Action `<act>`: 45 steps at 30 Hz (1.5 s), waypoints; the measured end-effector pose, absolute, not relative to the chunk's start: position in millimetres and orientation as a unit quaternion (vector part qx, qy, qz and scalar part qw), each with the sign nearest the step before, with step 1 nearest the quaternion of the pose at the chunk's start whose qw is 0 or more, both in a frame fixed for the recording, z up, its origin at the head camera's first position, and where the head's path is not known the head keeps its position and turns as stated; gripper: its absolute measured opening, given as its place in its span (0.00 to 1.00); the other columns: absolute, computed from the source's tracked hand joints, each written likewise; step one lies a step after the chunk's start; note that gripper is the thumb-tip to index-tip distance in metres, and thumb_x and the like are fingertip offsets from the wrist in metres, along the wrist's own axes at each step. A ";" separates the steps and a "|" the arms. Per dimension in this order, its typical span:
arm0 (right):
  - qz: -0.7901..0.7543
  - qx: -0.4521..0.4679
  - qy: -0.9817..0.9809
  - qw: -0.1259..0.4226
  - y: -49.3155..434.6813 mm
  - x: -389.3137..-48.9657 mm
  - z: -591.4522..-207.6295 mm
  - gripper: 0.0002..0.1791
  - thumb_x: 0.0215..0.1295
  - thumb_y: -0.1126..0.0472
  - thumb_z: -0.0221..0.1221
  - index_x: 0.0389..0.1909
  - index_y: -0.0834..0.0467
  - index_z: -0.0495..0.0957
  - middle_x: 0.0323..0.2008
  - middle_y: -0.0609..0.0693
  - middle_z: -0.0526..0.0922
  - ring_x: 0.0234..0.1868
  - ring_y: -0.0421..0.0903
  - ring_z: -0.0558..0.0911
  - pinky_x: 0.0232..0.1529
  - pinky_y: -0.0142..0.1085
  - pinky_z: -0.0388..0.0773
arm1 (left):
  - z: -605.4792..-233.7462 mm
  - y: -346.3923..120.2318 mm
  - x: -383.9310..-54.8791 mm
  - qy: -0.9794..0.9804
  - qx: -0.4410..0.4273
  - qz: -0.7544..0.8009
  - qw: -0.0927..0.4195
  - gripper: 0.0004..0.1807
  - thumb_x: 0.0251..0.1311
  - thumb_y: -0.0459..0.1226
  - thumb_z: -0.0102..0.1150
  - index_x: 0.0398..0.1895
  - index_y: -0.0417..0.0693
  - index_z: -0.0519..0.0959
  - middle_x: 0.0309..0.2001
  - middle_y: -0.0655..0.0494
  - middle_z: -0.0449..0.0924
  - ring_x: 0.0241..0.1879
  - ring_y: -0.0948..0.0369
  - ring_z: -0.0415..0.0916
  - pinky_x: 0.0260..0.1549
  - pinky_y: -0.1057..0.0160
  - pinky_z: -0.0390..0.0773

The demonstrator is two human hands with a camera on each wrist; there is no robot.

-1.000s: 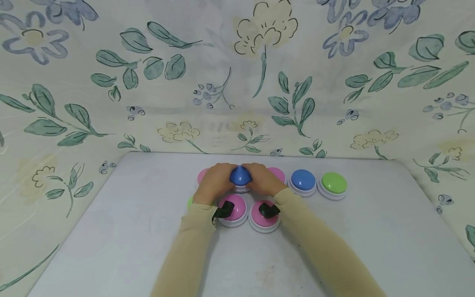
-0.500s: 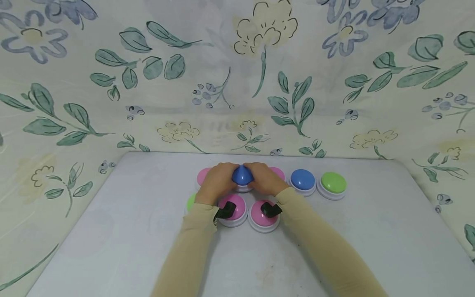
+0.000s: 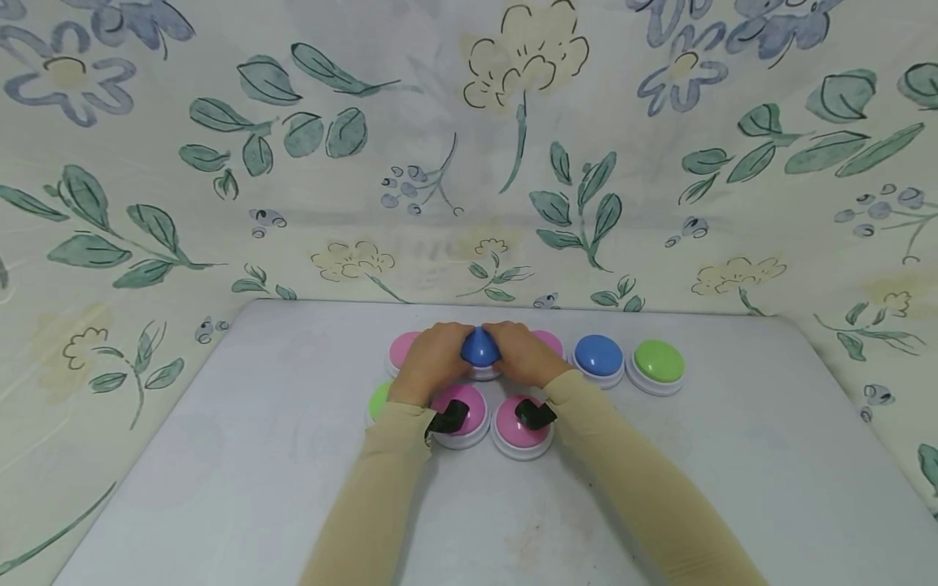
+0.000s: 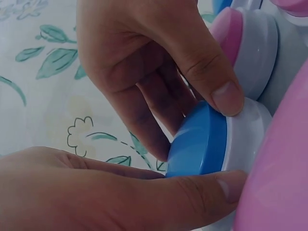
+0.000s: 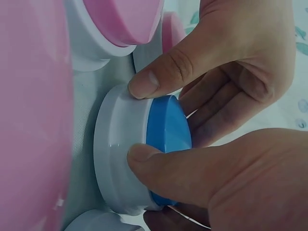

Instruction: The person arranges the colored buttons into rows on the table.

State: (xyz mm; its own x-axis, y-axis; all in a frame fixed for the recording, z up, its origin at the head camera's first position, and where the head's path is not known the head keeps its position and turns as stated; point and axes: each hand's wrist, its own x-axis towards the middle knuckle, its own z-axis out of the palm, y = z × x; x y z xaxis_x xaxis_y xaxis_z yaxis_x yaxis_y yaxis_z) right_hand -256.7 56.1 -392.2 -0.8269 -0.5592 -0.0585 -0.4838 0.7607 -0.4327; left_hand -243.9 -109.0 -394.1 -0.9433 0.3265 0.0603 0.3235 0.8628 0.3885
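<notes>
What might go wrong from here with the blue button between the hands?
The left hand and right hand both grip the blue button, so uneven pushing might skew it. The pink button partly hidden by the right hand could get nudged. A black wrist piece overlaps the front right pink button in the head view; lowering that wrist might press it.

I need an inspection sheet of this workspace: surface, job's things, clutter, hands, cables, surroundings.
Surface: white table; dark specks and brownish stain at the front.
Job's things: held blue button; around it, second blue button, two green buttons, four pink buttons.
Clutter: nothing seen.
Hands: left hand and right hand grip the held blue button from opposite sides.
Cables: nothing seen.
Surroundings: floral-patterned backdrop.
</notes>
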 end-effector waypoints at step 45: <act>-0.236 -0.238 0.937 0.101 50.1 -257.5 -388.1 0.36 0.66 0.67 0.63 0.73 0.67 0.60 0.71 0.64 0.66 0.73 0.58 0.65 0.74 0.48 0.61 | -390.0 -128.0 -243.5 0.958 0.156 0.240 0.015 0.35 0.54 0.34 0.73 0.67 0.38 0.73 0.64 0.43 0.76 0.65 0.45 0.71 0.67 0.49 0.69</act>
